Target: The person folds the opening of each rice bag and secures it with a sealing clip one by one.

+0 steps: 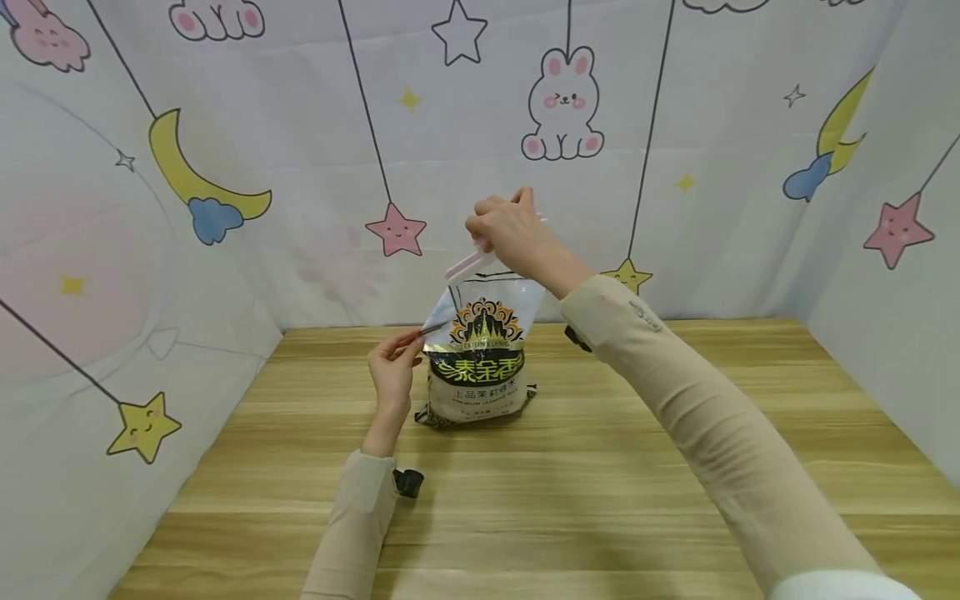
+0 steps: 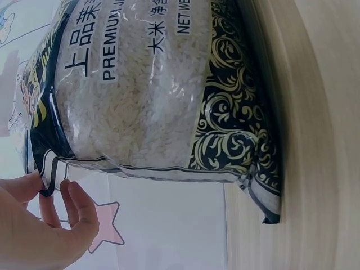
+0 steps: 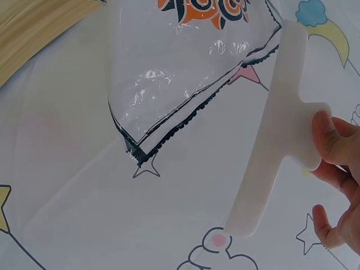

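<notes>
A clear plastic bag of rice (image 1: pixel 478 375) with black and gold print stands upright on the table. My left hand (image 1: pixel 393 371) pinches the bag's side edge about halfway up; in the left wrist view, thumb and fingers (image 2: pixel 79 208) grip the edge near the dark band. Above the bag, my right hand (image 1: pixel 513 233) holds a pale pink bag clip (image 1: pixel 467 265) by its rounded tab. The right wrist view shows the clip (image 3: pixel 270 129) as a long bar beside the bag's serrated top edge (image 3: pixel 197 115), with one end overlapping the bag's corner.
The wood-grain table (image 1: pixel 637 467) extends around the bag on all sides. Behind it hangs a white cloth backdrop (image 1: pixel 480 150) printed with stars, moons and a rabbit. A small black device (image 1: pixel 408 482) sits at the left sleeve cuff.
</notes>
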The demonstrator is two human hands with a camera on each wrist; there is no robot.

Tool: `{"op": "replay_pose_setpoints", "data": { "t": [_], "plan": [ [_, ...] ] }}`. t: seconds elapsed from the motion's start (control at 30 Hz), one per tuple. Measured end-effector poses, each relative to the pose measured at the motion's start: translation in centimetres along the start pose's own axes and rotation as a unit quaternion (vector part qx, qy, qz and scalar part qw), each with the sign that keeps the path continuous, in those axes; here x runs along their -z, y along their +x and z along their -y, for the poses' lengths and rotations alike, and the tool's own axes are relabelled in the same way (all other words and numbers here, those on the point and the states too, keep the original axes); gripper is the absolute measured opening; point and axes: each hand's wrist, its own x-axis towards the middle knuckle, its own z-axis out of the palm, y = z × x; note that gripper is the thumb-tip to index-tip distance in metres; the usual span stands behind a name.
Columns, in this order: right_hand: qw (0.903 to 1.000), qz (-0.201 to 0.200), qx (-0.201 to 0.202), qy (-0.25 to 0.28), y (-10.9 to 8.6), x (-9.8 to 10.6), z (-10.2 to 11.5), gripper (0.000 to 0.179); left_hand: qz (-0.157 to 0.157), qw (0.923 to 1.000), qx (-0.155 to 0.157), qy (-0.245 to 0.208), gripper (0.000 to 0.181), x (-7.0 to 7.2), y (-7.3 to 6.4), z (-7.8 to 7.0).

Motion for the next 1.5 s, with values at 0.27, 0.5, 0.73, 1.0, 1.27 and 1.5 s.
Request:
{"op": "replay_pose_setpoints", "data": {
  "t": [0.27,0.5,0.73,1.0,1.27,1.5],
  "plan": [
    [0.9997,0.017,0.011,-0.01,0.4,-0.4,0.1,0.014,-0.005,1.0,0.003,-0.001,0.013,0.1,0.1,0.1],
    [0.9983,0.025,0.03,-0.043,0.7,-0.4,0.6,0.013,-0.002,1.0,0.005,-0.007,0.021,0.0,0.0,0.0],
    [0.9947,0.03,0.049,-0.085,0.9,-0.6,1.3,0.015,-0.002,0.9981,0.049,-0.036,0.026,0.0,-0.1,-0.7],
    [0.9901,0.027,0.061,-0.123,0.7,-0.8,1.7,0.014,0.016,0.9862,0.157,-0.049,0.023,0.6,-0.1,-2.1],
    [0.9882,0.031,0.069,-0.133,0.5,-1.1,1.7,0.015,0.065,0.9741,0.211,0.049,0.029,1.4,-0.1,-2.7],
    [0.9851,0.028,0.081,-0.149,0.2,-1.4,2.0,0.014,0.067,0.9716,0.221,0.049,0.033,1.6,-0.2,-2.6]
  ]
}}
